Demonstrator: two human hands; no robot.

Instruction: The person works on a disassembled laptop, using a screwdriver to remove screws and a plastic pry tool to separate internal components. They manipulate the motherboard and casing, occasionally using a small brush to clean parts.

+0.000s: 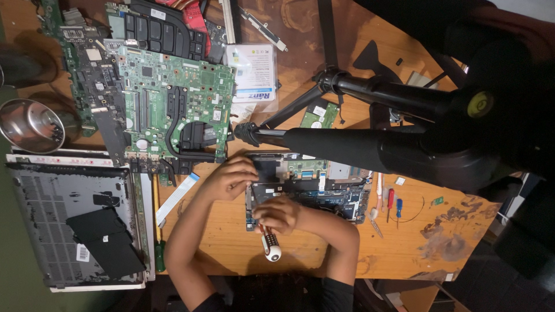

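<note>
Blue circuit board (324,199) under both hands, screwdriver (269,242) gripped

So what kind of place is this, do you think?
Probably an electronics repair bench: a green laptop motherboard, an upturned laptop base cover, and a right hand working a screwdriver on an opened laptop.

i see my left hand (231,179) resting on the opened laptop chassis (312,188) at the middle of the wooden table (404,248), with my right hand (277,212) just nearer me, gripping a striped-handled screwdriver (269,242). behind the chassis lies a large green circuit board (173,104). left of it sits a grey laptop bottom cover (69,225), a round metal bowl (32,124) behind that. small screwdrivers (393,202) lie right of the chassis, under a black tripod (370,115).
</note>
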